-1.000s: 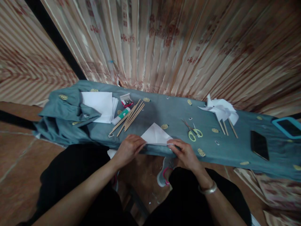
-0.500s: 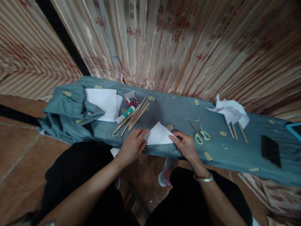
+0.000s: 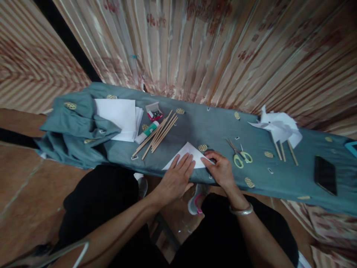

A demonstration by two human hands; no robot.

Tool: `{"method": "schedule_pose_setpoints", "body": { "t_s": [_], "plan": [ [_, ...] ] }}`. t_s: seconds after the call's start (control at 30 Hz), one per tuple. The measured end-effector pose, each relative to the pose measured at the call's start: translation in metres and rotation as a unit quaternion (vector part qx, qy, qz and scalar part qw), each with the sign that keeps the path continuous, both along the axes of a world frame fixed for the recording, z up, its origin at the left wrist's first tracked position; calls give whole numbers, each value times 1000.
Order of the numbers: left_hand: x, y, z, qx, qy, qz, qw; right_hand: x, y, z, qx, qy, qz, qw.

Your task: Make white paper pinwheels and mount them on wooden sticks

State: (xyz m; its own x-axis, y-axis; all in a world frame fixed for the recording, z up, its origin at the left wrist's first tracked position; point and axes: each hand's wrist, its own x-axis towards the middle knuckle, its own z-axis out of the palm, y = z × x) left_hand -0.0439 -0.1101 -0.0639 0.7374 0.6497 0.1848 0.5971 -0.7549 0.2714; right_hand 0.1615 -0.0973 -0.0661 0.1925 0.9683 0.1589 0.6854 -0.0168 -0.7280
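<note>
A white sheet of paper [image 3: 187, 149], folded into a triangle, lies near the front edge of the cloth-covered table with its peak pointing away from me. My left hand [image 3: 178, 175] rests flat on it, fingers stretched out over the middle of the fold. At the triangle's right corner, my right hand [image 3: 220, 166] pinches the paper between thumb and fingers. Scissors [image 3: 239, 153] with light green handles lie just right of that hand. Wooden sticks [image 3: 160, 136] lie in a loose bunch to the left of the paper.
Left of the sticks are a glue stick [image 3: 147, 132], an open small box of metal pins [image 3: 154, 112] and a stack of white paper [image 3: 117, 117]. White paper pinwheels [image 3: 280, 128] on sticks lie at the right, near a dark phone [image 3: 325, 175]. A patterned curtain [image 3: 178, 48] hangs behind.
My left hand has let go of the triangle's left corner and moved right, flattening onto the paper. The right hand keeps its pinch on the right corner. The view has shifted slightly.
</note>
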Motion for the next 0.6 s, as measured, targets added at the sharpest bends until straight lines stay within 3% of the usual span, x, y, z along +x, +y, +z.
{"method": "schedule_pose_setpoints", "body": {
  "t_s": [0.6],
  "plan": [
    [1, 5, -1, -13, 17, -3, 1000, -2, 1, 3, 21, -33, 3, 999]
  ]
}}
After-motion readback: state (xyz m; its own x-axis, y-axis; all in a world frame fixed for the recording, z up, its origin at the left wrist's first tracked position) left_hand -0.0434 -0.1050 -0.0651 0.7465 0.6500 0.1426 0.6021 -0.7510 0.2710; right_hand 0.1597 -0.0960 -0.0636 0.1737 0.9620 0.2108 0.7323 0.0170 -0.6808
